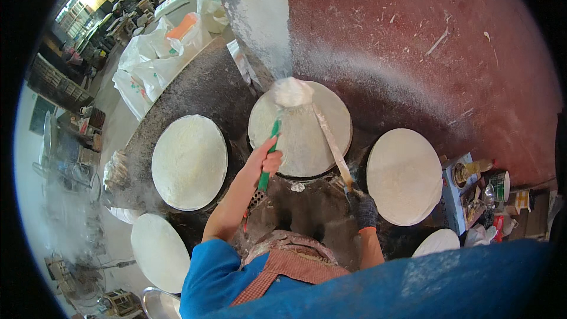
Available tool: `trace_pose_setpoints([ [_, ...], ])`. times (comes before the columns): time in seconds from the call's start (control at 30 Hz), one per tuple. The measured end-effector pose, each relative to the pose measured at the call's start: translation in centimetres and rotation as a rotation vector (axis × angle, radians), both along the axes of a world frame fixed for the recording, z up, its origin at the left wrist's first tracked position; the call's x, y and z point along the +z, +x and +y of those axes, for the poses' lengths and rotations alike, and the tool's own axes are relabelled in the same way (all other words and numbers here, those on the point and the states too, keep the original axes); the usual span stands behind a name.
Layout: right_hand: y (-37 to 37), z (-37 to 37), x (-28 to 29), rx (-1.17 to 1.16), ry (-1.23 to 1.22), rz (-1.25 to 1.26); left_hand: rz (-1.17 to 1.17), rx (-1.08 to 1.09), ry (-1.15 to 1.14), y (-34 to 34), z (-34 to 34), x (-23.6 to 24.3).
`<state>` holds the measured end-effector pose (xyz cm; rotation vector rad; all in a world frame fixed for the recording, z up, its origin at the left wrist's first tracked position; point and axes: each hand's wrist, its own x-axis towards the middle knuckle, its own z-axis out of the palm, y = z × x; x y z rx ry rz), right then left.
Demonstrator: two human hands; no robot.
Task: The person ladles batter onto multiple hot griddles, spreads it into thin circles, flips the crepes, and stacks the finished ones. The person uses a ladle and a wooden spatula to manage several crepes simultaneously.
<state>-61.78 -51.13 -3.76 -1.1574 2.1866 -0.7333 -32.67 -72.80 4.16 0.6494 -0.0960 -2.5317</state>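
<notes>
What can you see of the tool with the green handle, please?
The green-handled tool is a brush: a straight green stick ending in a pale, fluffy white head. It lies tilted over the middle round griddle, head at the far edge, resting on the thin pale sheet there. The left hand holds the handle about halfway. A flat wooden stick crosses near the head.

I see my left hand (270, 158) gripping a green-handled brush (269, 155) over the middle round griddle (300, 130); my gloved right hand (364, 211) holds a long flat spatula (332, 145).
</notes>
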Motion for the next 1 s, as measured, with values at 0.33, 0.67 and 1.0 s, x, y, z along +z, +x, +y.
trace_pose_setpoints([
  [0.33, 0.6, -1.3, -0.4, 0.174, -0.023, 0.077, 0.096, 0.012, -0.094, 6.8, 6.3, 5.6],
  [0.67, 2.7, -0.9, 2.3, 0.113, 0.117, 0.468, 0.258, -0.003, 0.411, 10.8, 11.3, 1.3],
  [1.0, 2.3, -1.1, 0.6, 0.029, 0.081, 0.406, 0.418, -0.169, 0.449, 12.7, 13.9, -1.4],
])
